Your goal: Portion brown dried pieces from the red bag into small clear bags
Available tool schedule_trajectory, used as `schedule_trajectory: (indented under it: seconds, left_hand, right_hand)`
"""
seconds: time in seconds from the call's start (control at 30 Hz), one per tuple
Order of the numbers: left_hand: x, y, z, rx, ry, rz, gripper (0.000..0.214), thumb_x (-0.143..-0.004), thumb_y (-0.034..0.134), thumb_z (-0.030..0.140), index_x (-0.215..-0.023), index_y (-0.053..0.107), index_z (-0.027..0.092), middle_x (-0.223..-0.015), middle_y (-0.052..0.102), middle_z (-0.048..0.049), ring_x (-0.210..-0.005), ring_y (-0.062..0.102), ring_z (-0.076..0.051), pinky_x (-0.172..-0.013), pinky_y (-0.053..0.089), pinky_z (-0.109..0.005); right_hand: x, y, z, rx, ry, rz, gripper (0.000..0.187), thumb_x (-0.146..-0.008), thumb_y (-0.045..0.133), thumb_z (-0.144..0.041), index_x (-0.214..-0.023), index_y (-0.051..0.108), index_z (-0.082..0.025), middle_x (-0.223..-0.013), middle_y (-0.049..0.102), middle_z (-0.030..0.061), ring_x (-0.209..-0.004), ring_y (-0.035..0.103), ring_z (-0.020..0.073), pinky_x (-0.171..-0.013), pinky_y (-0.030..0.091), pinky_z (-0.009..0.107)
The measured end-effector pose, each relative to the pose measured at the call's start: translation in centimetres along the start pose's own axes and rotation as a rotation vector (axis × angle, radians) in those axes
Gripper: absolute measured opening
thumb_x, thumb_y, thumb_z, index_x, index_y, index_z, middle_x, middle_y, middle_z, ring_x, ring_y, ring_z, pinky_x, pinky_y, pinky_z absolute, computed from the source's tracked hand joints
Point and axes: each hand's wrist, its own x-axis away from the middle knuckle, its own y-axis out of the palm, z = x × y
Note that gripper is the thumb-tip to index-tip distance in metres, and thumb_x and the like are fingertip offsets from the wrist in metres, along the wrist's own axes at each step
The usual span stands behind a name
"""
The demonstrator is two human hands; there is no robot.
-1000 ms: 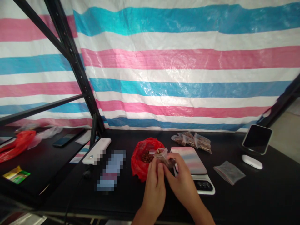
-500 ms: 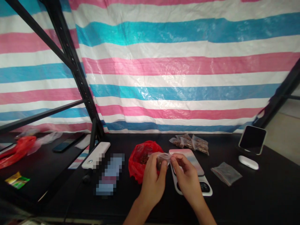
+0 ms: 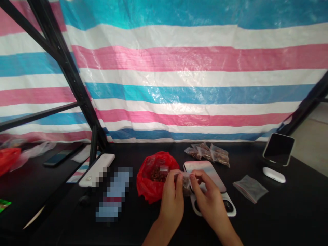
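My left hand [image 3: 172, 198] and my right hand [image 3: 210, 200] meet over the black table, both pinching the top edge of a small clear plastic bag [image 3: 186, 180] with brown bits inside. The bag hangs just in front of a small scale [image 3: 205, 169] with a shiny pastel plate. Left of my hands an open red plastic bag [image 3: 151, 176] holds more of the brown bits. Behind the scale lie several filled clear bags [image 3: 208, 152].
A stack of empty clear bags [image 3: 249, 188] lies right of the scale. A white earbud case [image 3: 274, 175] and a propped phone [image 3: 278, 149] stand at far right. A white power bank [image 3: 96, 165] lies left. A black shelf frame [image 3: 64, 65] rises at left.
The view shifted slightly. My hands lowered the small bag from beside the red bag toward the scale's front, and both now pinch along its top edge.
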Motion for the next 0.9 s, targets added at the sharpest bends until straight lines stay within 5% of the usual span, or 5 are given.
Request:
schedule_trajectory:
  seconds: [0.53,0.9]
  left_hand:
    - [0.1,0.7,0.3,-0.001,0.061,0.02,0.03,-0.103,0.041,0.043,-0.099,0.06,0.02,-0.099,0.066,-0.0073,-0.092,0.062,-0.02,-0.085,0.048,-0.034]
    - [0.2,-0.5,0.0,-0.018,0.119,-0.014,0.024,-0.1,0.048,0.04,-0.096,0.062,0.02,-0.095,0.067,-0.0056,-0.091,0.063,-0.019,-0.085,0.049,-0.032]
  right_hand:
    - [0.1,0.3,-0.1,-0.029,-0.024,0.026,0.015,-0.093,0.061,-0.036,-0.088,0.066,-0.022,-0.08,0.065,0.0004,-0.071,0.057,0.0157,-0.068,0.048,0.025]
    - [0.1,-0.7,-0.3,-0.041,-0.117,-0.002,0.011,-0.093,0.062,-0.029,-0.085,0.065,-0.022,-0.082,0.065,0.0019,-0.078,0.061,0.0173,-0.073,0.05,0.026]
